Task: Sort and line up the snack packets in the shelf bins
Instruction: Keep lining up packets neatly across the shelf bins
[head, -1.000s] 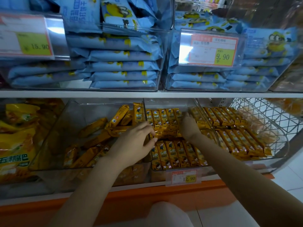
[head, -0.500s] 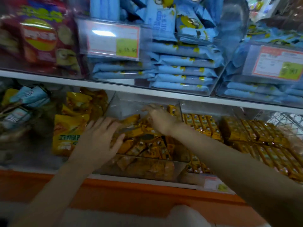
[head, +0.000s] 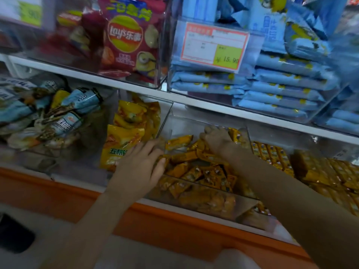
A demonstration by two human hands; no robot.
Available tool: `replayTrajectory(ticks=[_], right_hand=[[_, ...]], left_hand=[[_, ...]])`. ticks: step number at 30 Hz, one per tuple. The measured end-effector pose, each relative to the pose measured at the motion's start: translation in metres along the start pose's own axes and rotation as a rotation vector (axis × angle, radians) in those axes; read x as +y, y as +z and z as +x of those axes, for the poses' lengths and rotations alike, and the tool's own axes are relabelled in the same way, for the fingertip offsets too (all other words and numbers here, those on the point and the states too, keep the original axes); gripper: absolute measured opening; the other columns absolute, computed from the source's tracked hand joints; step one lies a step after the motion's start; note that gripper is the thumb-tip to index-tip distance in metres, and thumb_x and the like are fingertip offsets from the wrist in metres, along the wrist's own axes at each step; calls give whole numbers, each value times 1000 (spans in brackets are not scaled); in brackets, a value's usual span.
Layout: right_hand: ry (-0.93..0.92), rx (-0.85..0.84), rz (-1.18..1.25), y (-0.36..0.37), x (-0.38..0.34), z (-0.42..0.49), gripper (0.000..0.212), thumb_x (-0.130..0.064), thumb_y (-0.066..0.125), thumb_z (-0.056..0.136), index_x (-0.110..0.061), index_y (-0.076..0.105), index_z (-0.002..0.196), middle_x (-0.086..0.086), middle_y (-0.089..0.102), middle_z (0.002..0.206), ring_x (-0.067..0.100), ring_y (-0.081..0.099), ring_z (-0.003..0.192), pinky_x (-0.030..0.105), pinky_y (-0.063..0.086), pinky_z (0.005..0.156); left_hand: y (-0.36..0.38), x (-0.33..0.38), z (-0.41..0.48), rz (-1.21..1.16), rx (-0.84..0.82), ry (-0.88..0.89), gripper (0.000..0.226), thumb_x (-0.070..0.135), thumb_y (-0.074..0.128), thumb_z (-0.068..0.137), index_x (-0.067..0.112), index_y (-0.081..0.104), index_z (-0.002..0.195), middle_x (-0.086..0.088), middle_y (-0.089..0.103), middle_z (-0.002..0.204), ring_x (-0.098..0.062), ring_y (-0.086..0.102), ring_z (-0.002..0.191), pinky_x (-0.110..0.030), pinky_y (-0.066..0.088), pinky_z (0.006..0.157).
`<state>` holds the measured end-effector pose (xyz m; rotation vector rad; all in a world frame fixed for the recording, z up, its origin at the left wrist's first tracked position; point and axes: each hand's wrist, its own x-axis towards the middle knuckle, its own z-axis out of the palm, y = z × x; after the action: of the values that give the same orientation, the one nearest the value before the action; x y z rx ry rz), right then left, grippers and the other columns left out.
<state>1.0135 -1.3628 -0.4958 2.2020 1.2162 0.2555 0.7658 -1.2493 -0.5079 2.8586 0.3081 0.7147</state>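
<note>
Clear bin (head: 171, 124) rim at left hand (head: 139, 168)

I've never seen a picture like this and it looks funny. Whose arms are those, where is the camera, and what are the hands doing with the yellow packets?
There is no machine here: a person is tidying a shop shelf. The camera sits on the person's head and looks down, so you see only two arms reaching forward. The left hand lies with spread fingers at the left edge of a clear plastic bin. The right hand reaches to the back of that bin, into a jumbled heap of small orange-yellow snack packets. I cannot tell whether it grips one. To the right lie neatly lined-up orange-yellow packets. Left of the bin stand big yellow snack bags. On the shelf above are flat light-blue packets and a red crisp bag.
</note>
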Motion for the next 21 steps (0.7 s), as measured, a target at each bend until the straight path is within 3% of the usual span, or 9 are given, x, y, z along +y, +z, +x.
replayTrajectory(ticks=[5,7,9,11,14,15,17,19,21], right_hand=[[30,164,337,-6,7,-22,36,-14,56,88,-16,42,121,9,56,121,30,53,113,36,39,89],[26,306,660,-10,8,-38,36,-25,63,87,-17,44,116,3,61,105,28,59,101,35,42,77],[68,407,1029,-17,6,-59,35,-29,68,84,-17,48,111,-3,61,94,22,61,96,35,45,76],[141,516,1360,-23,5,-78,27,-23,71,82,-15,53,102,-1,62,87,20,61,90,34,47,80],[243,651,1613,-30,13,-109,10,-19,61,90,-12,61,83,-2,63,73,7,61,73,26,46,68],[300,669,1702,-29,17,-117,16,-20,57,93,-12,59,80,-9,59,66,3,57,66,23,44,65],[457,647,1982,-27,25,-133,18,-26,52,96,-13,55,84,-13,53,60,5,54,61,30,46,66],[628,572,2205,-19,33,-145,20,-29,46,98,-15,53,85,-8,53,56,8,54,54,36,47,66],[770,517,2308,-10,42,-155,25,-30,45,99,-15,52,80,-1,50,53,7,53,43,32,45,59]], left_hand=[[-6,4,6,65,-26,11,40,34,35,90,12,66,101,-5,63,105,-26,58,95,-31,32,83],[-7,11,11,101,-25,29,40,36,36,88,13,66,101,-3,64,98,-24,59,93,-30,34,82],[-7,22,18,90,-54,41,43,39,36,87,14,65,104,-1,64,96,-23,60,92,-33,42,81],[-4,37,28,40,-84,55,45,42,34,88,15,63,110,-2,64,100,-24,60,95,-37,47,79],[3,65,47,-31,-115,57,41,41,37,96,19,52,127,1,56,120,-20,51,112,-33,36,93],[8,74,54,-54,-124,61,40,40,39,97,20,48,131,2,52,125,-19,46,118,-31,32,96],[18,91,66,-75,-120,79,42,39,39,98,21,43,135,2,49,130,-18,43,122,-30,29,99],[27,106,79,-77,-143,78,44,40,39,98,21,41,138,1,48,133,-19,42,123,-30,28,99],[37,121,94,-82,-208,53,45,41,38,98,20,39,138,-1,45,136,-22,41,124,-32,29,98]])
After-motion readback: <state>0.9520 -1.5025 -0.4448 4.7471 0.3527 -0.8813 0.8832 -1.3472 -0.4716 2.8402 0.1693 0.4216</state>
